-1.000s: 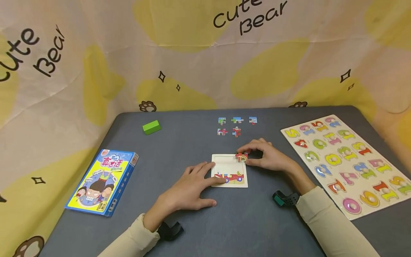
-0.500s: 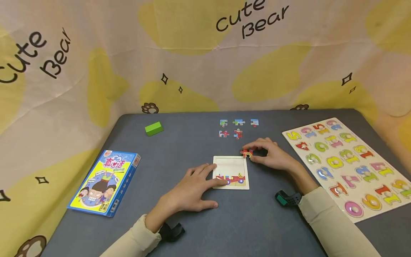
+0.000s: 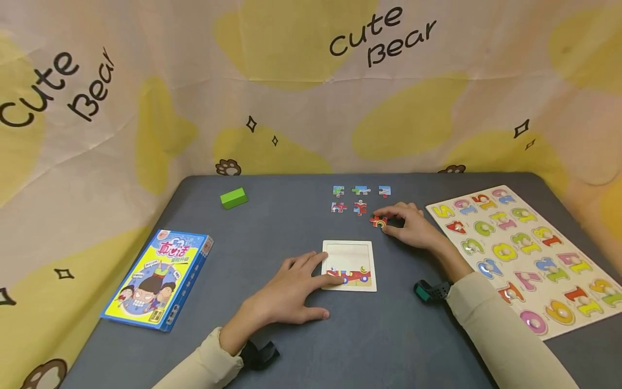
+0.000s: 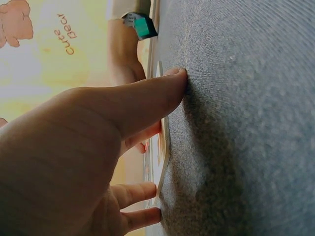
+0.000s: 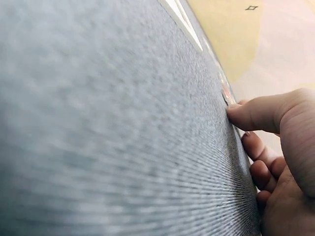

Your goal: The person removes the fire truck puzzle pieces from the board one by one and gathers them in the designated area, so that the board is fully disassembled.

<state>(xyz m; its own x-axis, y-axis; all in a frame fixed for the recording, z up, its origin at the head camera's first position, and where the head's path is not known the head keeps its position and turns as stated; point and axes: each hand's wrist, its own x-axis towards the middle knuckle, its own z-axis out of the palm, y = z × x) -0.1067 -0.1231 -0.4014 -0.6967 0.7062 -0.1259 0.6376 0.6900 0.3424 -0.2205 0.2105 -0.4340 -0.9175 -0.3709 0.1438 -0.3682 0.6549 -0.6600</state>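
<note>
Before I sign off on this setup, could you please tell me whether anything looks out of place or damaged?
Nothing looks spilled or broken. The only mildly odd thing is the number board, lying at a slant on the right of the table, whereas the puzzle tray sits nearly straight.

Soft, fairly even light; the left hand (image 4: 83, 142) shades the table (image 4: 256, 98), whose surface blurs in the right wrist view.

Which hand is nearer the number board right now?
Right. The right hand, pinching a red puzzle piece, is just left of the number board; the left hand is farther left, touching the puzzle tray.
</note>
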